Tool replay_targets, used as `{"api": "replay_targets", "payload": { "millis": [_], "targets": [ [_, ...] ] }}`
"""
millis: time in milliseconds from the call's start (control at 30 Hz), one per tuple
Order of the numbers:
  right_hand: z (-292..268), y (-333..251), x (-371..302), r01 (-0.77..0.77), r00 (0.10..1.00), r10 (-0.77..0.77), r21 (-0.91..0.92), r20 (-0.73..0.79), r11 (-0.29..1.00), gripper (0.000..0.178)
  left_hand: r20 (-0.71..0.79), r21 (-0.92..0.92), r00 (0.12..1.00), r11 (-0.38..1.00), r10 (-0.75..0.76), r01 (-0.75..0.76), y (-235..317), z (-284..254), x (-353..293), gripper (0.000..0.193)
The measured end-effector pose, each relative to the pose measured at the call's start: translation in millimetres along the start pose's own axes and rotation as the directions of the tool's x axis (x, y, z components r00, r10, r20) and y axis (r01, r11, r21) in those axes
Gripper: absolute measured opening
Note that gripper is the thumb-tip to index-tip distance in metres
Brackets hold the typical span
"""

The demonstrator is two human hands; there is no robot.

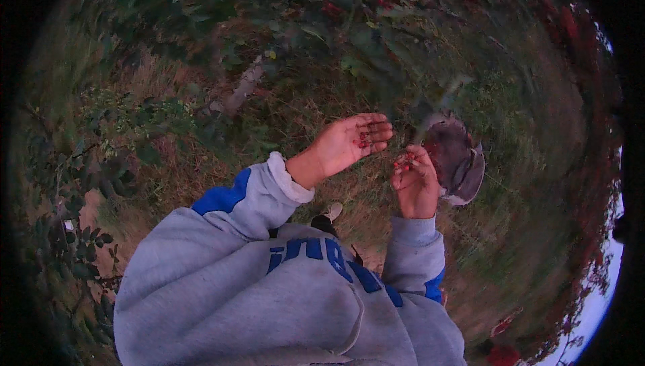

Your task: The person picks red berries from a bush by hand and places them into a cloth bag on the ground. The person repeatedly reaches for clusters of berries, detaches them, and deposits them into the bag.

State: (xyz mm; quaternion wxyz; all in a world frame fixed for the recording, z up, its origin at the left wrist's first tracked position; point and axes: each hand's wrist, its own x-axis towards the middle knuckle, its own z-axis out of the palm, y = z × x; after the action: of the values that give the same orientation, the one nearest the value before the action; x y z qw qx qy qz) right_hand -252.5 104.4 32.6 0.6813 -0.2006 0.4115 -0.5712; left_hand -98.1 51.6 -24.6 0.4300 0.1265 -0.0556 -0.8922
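Observation:
Both my hands are up in front of me at mid-view, a short gap apart. My left hand [353,143] is turned palm up, its fingers stretched and slightly cupped. A few small red berries [363,142] lie on it, at the base of the fingers. My right hand [414,184] has its fingers curled in around more red berries [405,160], some showing between thumb and fingertips. Just beyond the right hand is a grey-brown container [472,178], like a sack or bucket; its inside looks dark reddish and is too blurred to make out.
Leafy bushes with red clusters [330,8] stretch across the far side. A pale branch or post [245,85] stands left of centre. Green foliage [94,171] lines the left. Dry grass [349,208] covers the ground, and a light shoe [333,212] shows below my hands.

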Motion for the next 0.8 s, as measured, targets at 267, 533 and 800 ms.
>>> {"api": "replay_targets", "payload": {
  "millis": [267, 533, 800],
  "targets": [
    [-47, -8, -36, -0.104, 0.986, 0.079, -0.172, -0.148, 0.980, 0.013, 0.072, -0.045, 0.997, 0.999, -0.025, 0.028, -63, 24, 8, 0.040],
    [-102, -18, -56, 0.174, 0.974, -0.225, -0.562, -0.022, 0.809, 0.016, 0.080, 0.155, 0.994, 0.986, -0.071, 0.058, -136, 48, 19, 0.040],
    [-153, -33, -77, -0.019, 0.991, 0.032, 0.103, -0.127, 0.995, 0.008, -0.032, 0.634, 0.998, 0.771, -0.047, 0.057, -173, 63, 12, 0.031]
  ]
}}
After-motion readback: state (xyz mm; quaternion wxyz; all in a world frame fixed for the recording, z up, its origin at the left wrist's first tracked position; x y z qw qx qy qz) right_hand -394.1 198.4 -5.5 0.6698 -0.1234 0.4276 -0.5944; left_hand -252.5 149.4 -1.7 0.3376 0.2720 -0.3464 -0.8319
